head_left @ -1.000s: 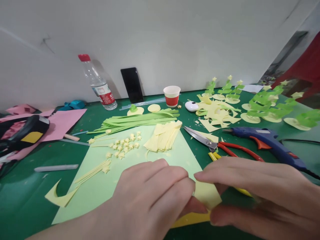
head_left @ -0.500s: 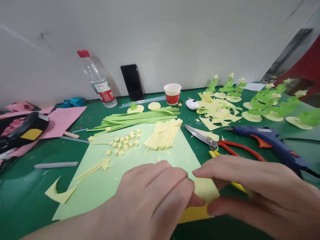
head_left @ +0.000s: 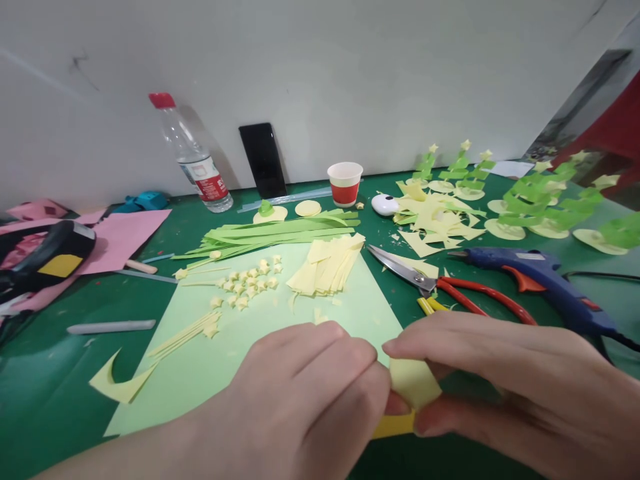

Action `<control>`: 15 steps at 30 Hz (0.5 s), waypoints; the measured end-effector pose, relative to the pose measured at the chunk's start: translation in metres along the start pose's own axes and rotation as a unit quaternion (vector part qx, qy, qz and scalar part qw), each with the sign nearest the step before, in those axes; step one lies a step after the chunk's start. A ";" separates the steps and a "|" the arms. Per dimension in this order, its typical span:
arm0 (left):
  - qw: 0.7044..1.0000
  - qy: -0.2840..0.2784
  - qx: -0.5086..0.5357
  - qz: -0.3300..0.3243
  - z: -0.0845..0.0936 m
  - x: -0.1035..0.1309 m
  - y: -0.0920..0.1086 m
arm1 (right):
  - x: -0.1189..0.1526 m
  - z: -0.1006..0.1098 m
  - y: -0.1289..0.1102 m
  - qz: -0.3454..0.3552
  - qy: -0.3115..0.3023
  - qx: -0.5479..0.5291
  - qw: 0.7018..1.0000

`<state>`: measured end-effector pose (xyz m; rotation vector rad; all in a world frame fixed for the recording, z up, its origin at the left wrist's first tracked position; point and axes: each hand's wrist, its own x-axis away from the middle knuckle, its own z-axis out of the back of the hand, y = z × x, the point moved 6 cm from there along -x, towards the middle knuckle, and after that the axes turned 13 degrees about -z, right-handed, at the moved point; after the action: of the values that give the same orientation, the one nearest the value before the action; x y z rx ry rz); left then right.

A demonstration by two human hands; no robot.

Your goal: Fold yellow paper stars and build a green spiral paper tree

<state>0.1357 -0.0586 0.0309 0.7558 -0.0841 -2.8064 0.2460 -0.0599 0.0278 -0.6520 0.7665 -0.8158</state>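
Pale yellow paper (head_left: 414, 382) is held at both sides, seemingly so that the small, flexible sheet stays steady: the left hand (head_left: 310, 393) is curled shut at its left edge, any paper inside unseen, while the right hand (head_left: 550, 370) grips it between thumb and fingers. It lies at three o'clock from the left and nine from the right, with scissors (head_left: 423, 283) at the latter's ten o'clock, probably for easy reach.

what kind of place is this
Probably a craft workspace: a blue glue gun, red-handled scissors and small folded paper stars share a green tabletop.
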 end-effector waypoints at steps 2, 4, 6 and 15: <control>1.000 -0.012 -0.007 0.013 -0.001 0.000 -0.001 | -0.003 0.001 -0.004 0.015 -0.004 0.016 1.000; 1.000 -0.012 -0.003 0.016 -0.002 0.000 -0.002 | -0.005 0.003 -0.007 0.025 -0.004 0.026 0.999; 1.000 -0.001 0.014 0.018 -0.002 0.002 -0.002 | -0.005 0.003 -0.008 0.026 -0.006 0.029 0.999; 0.998 -0.048 -0.027 0.016 -0.007 0.010 0.006 | 0.000 -0.009 0.006 -0.020 -0.033 0.004 0.999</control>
<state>0.1325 -0.0667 0.0207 0.6021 -0.0351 -2.8007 0.2412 -0.0586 0.0186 -0.6861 0.6932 -0.8294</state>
